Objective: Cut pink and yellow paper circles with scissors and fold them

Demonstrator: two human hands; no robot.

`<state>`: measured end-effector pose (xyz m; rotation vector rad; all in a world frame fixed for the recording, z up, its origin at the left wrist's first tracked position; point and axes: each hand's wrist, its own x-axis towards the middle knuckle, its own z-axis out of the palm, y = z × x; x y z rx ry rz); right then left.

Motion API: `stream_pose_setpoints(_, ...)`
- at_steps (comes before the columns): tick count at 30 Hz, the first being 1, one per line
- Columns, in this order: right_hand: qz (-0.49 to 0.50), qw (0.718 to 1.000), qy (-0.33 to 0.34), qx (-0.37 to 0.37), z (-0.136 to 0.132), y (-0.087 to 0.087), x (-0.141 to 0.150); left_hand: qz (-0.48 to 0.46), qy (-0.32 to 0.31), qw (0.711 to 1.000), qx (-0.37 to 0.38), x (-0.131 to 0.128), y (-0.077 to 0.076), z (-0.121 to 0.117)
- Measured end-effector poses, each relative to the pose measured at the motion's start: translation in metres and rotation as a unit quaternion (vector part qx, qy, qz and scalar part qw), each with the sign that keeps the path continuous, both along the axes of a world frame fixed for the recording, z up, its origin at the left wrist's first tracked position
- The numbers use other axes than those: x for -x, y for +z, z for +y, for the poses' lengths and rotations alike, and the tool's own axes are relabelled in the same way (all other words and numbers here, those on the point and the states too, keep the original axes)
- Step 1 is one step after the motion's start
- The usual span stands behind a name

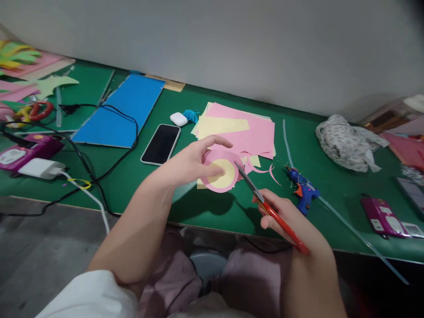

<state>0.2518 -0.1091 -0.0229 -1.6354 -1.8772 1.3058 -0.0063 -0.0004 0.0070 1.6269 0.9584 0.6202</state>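
My left hand (195,161) pinches a round pink paper piece (221,174) with a pale yellow disc on it, held just above the green table (212,212). My right hand (288,218) grips red-handled scissors (265,201), whose blades meet the right edge of the pink circle. Right behind the circle lies a stack of pink and yellow paper sheets (241,130). Thin curved pink trimmings (268,170) rest beside it.
A blue glue gun (303,190) with a clear glue stick lies right of the scissors. A black phone (161,143), a white earbud case (179,118), a blue sheet (122,110), black cables, a white charger (41,168) and crumpled cloth (344,141) surround the work area.
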Motion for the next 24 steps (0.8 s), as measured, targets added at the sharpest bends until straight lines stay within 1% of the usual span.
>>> stream_pose_setpoints(5,-0.009,1.000,0.001,0.003,0.000,0.003,0.000,0.006,-0.023,1.000,0.002,0.002,-0.003,0.002)
stream_pose_setpoints(9,-0.001,1.000,0.008,0.020,-0.001,0.000,-0.005,0.016,-0.032,0.999,0.005,0.003,-0.004,0.004)
stream_pose_setpoints(12,0.035,0.998,0.013,0.059,-0.005,-0.003,-0.017,0.029,-0.022,0.999,-0.008,0.002,-0.003,0.004)
stream_pose_setpoints(14,0.084,0.993,0.009,0.087,-0.008,-0.004,-0.027,0.039,-0.010,0.999,-0.021,0.002,-0.003,0.005)
stream_pose_setpoints(15,0.106,0.991,-0.001,0.085,-0.009,-0.004,-0.031,0.043,-0.006,0.999,-0.027,0.002,-0.003,0.005)
stream_pose_setpoints(17,0.152,0.986,-0.046,0.042,-0.008,-0.005,-0.034,0.048,-0.004,0.998,-0.037,0.000,-0.003,0.005)
stream_pose_setpoints(18,0.174,0.981,-0.090,0.001,-0.005,-0.006,-0.033,0.050,-0.008,0.998,-0.040,-0.002,-0.003,0.004)
stream_pose_setpoints(19,0.190,0.969,-0.150,-0.048,-0.002,-0.007,-0.028,0.052,-0.014,0.998,-0.041,-0.004,-0.004,0.003)
stream_pose_setpoints(20,0.207,0.950,-0.209,-0.107,0.002,-0.009,-0.022,0.052,-0.022,0.998,-0.042,-0.008,-0.005,0.001)
stream_pose_setpoints(21,0.220,0.934,-0.239,-0.149,0.006,-0.011,-0.014,0.051,-0.033,0.997,-0.043,-0.012,-0.006,-0.001)
stream_pose_setpoints(22,0.231,0.927,-0.242,-0.168,0.010,-0.014,-0.006,0.049,-0.046,0.997,-0.044,-0.017,-0.008,-0.004)
stream_pose_setpoints(24,0.243,0.927,-0.236,-0.161,0.016,-0.018,0.011,0.038,-0.076,0.995,-0.044,-0.027,-0.013,-0.008)
